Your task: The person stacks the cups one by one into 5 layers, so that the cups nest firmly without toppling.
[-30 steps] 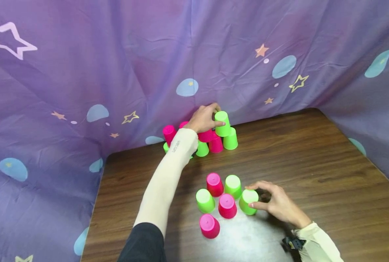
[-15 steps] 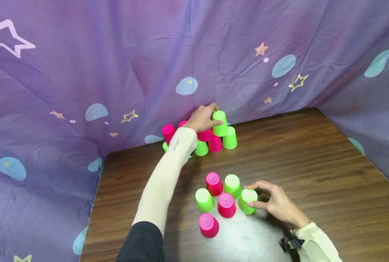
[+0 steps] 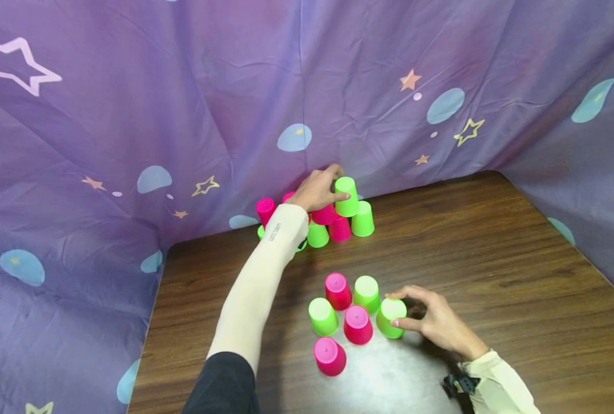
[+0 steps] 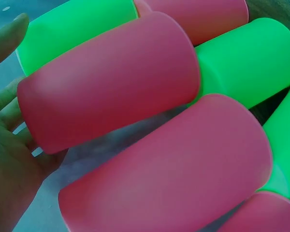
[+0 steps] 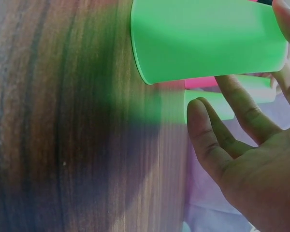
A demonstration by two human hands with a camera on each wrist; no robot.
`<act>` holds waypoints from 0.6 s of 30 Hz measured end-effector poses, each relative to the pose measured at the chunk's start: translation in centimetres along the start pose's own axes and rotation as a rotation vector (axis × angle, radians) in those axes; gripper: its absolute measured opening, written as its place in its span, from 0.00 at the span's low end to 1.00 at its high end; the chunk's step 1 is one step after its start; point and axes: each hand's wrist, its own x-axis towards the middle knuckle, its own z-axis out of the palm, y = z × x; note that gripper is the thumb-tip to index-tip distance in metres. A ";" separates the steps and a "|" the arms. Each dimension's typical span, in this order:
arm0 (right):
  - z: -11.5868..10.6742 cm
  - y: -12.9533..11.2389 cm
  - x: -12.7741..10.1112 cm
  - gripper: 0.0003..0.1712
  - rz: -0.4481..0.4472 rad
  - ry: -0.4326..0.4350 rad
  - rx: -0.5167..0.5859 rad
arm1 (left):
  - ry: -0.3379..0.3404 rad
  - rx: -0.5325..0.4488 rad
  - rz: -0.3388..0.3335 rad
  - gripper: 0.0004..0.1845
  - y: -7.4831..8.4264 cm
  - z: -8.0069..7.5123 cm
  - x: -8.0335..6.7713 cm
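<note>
At the back, my left hand (image 3: pixel 314 190) holds an upside-down green cup (image 3: pixel 346 200) between thumb and fingers. That cup sits at the right end of the upper row, above a pink cup (image 3: pixel 340 229) and another green cup (image 3: pixel 363 219). In the left wrist view its thumb touches the green cup (image 4: pixel 77 36), while pink cups (image 4: pixel 111 82) partly hide the other fingers. Nearer me, my right hand (image 3: pixel 438 322) pinches the rim of the base of an upside-down green cup (image 3: pixel 390 323) standing on the table. The right wrist view shows fingertips at that cup (image 5: pixel 208 38).
Several upside-down cups stand loosely grouped in front, among them pink (image 3: pixel 330 357) and green (image 3: pixel 323 317) ones. The back row, partly covered by my left forearm (image 3: pixel 255 287), has further pink cups (image 3: pixel 266 210). A purple curtain (image 3: pixel 234 115) hangs behind the wooden table (image 3: pixel 493 259).
</note>
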 end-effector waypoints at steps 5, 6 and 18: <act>0.0 -0.2 0.1 0.22 -0.012 0.001 -0.017 | 0.030 -0.017 0.022 0.29 -0.3 -0.5 -0.5; 0.0 -0.2 0.2 0.22 -0.014 0.004 -0.021 | 0.037 -0.022 0.030 0.29 -0.3 -0.6 -0.7; 0.0 -0.1 0.1 0.22 -0.015 0.015 -0.005 | 0.179 -0.073 0.056 0.29 -0.2 -2.6 -5.1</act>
